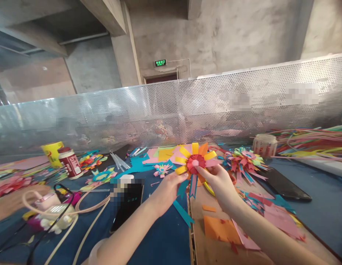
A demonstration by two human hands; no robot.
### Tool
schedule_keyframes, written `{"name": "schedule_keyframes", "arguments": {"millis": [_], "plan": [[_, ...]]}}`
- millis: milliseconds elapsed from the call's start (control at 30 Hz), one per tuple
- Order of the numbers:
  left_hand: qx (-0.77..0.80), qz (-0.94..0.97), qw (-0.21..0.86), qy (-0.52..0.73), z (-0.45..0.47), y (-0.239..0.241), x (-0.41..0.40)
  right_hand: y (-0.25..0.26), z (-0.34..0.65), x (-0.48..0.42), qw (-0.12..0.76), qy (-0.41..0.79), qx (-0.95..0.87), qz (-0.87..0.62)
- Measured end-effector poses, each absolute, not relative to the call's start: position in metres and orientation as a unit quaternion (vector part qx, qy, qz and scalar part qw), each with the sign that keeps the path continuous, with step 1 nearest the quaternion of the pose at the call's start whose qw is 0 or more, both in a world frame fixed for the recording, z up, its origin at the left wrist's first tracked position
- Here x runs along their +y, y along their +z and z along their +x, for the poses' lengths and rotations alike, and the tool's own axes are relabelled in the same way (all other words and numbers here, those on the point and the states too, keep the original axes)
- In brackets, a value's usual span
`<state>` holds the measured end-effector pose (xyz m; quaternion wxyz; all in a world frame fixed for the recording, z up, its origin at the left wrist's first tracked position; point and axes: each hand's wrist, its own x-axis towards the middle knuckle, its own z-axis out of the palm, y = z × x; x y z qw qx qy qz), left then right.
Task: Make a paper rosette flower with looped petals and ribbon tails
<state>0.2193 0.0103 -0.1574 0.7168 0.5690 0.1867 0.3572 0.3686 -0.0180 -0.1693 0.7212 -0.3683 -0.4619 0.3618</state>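
Note:
A paper flower [195,163] with a red pleated centre, yellow looped petals and blue and pink ribbon tails is held up between my two hands. My left hand [171,189] grips its lower left edge, fingers closed on the paper. From the lower right, my right hand [219,182] pinches it, with a finger near the red centre. Beneath lie a loose blue paper strip [184,214] and an orange paper piece [222,229]. A smaller pink and blue paper flower [162,169] rests just beyond my left hand.
A phone [129,206] lies left of my left forearm, another phone [286,184] at right. Cables and a charger [46,202] crowd the left. A brown bottle [70,163], a glass jar [264,145] and a multicoloured paper flower [245,162] stand farther back, before a perforated metal screen [165,110].

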Motion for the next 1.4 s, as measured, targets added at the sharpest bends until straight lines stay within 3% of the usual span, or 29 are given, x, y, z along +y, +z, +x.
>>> {"name": "schedule_keyframes", "arguments": {"millis": [333, 1000, 1233, 1333, 1400], "plan": [[0.281, 0.619, 0.599, 0.422, 0.216, -0.163, 0.022, -0.163, 0.358, -0.028, 0.685, 0.347, -0.496, -0.406], [0.311, 0.629, 0.545, 0.459, 0.219, -0.162, 0.019, -0.169, 0.355, -0.025, 0.678, 0.384, -0.493, -0.387], [0.273, 0.619, 0.576, 0.459, 0.221, -0.159, 0.016, -0.17, 0.356, -0.024, 0.682, 0.399, -0.476, -0.387], [0.257, 0.627, 0.571, 0.464, 0.221, -0.156, 0.014, -0.172, 0.357, -0.023, 0.689, 0.351, -0.496, -0.395], [0.284, 0.619, 0.544, 0.49, 0.22, -0.155, 0.015, -0.174, 0.359, -0.023, 0.685, 0.237, -0.542, -0.424]]}}
